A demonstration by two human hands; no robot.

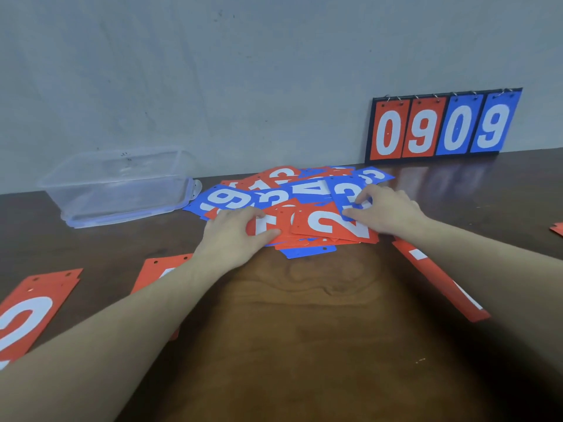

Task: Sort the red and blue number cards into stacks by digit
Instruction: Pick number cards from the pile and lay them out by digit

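Red and blue plastic number cards [292,202] heaped mid-table; left hand [234,236] pinches red "1" card [265,228], right hand [387,211] pinches blue "3" card [347,193]. Lift each singly, keeping red "2" card [332,226] undisturbed

Under the right hand's [385,213] forearm a red card [441,284] shows only part of its digit, and the left forearm hides another red card's [158,271] digit.
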